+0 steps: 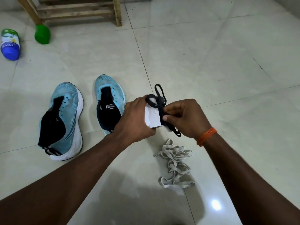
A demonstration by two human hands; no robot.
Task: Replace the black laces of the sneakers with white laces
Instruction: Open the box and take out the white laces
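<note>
Two light-blue sneakers stand on the tiled floor with no laces in their eyelets: the left sneaker leans on its side, the right sneaker is upright. My left hand grips a small white box. My right hand pinches the black laces against the box; loops stick up above it and an end hangs below. The white laces lie in a loose tangle on the floor below my right hand.
A wooden rack stands at the back left. A blue-and-white bottle and a green container lie on the floor near it. An orange thread band is on my right wrist.
</note>
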